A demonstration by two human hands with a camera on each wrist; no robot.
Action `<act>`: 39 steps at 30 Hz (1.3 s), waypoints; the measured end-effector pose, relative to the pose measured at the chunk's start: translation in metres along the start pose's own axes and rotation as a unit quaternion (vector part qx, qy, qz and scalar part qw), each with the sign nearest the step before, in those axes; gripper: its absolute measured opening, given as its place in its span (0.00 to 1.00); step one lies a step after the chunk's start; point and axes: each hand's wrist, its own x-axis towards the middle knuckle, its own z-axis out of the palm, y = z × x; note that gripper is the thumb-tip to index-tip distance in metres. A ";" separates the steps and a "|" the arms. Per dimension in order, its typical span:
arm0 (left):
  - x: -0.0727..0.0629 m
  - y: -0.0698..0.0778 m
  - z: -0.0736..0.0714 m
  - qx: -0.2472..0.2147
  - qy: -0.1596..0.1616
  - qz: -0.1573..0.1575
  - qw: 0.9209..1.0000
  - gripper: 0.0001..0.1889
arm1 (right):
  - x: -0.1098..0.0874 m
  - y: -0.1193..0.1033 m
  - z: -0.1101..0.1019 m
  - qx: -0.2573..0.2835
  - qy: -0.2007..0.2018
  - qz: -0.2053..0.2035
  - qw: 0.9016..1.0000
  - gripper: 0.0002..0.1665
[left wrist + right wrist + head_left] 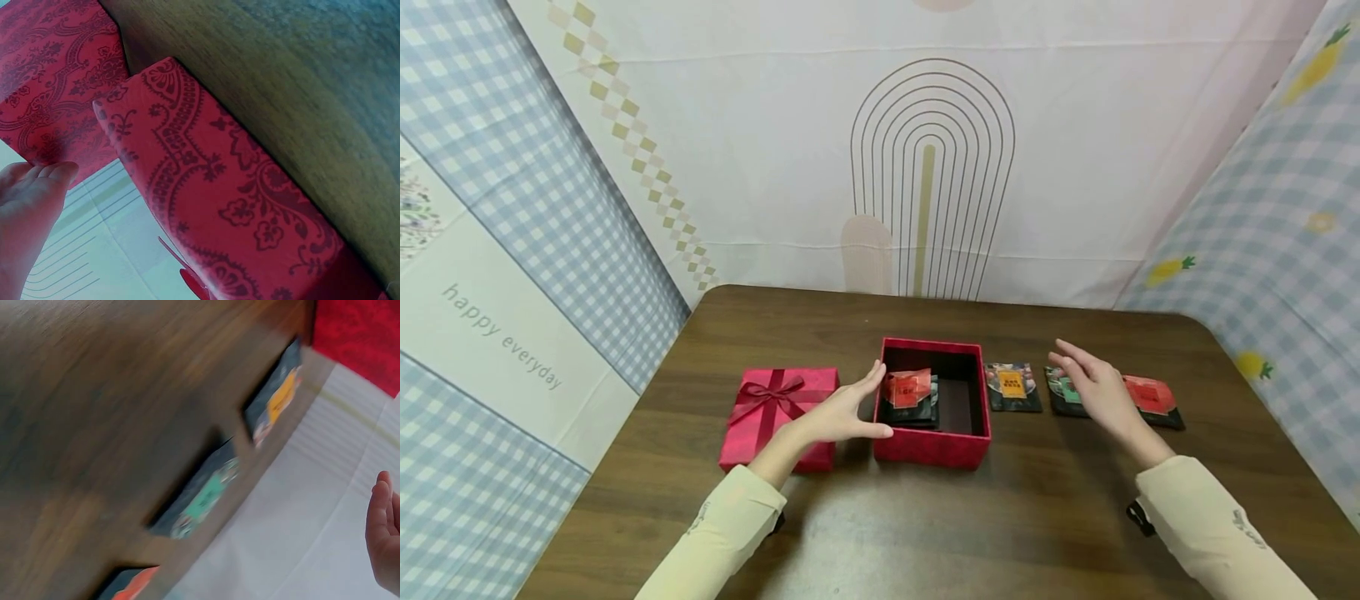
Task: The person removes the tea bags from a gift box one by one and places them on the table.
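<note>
A red patterned gift box stands lidless on the table. Inside, at its left, a red-labelled sachet lies on top of at least one other dark packet. My left hand is at the box's left side, thumb and fingers spread along the rim. To the right, my right hand hovers with nothing in it, fingers extended, over a green-labelled sachet that it partly hides in the head view. A yellow-labelled sachet lies beside the box, and another red-labelled sachet is farthest right.
The box lid, red with a dark red ribbon bow, rests on the wooden table left of the box, under the left forearm. A patterned white cloth hangs behind the table, with checked cloths at both sides.
</note>
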 end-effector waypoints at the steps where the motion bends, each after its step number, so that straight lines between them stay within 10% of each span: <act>1: 0.000 0.000 0.000 0.000 0.000 0.000 1.000 0.50 | 0.000 -0.003 0.002 -0.001 -0.002 -0.002 1.000 0.27; 39: 0.000 -0.001 0.000 -0.006 0.001 0.001 1.000 0.50 | 0.025 -0.071 0.077 0.125 -0.108 -0.055 0.985 0.23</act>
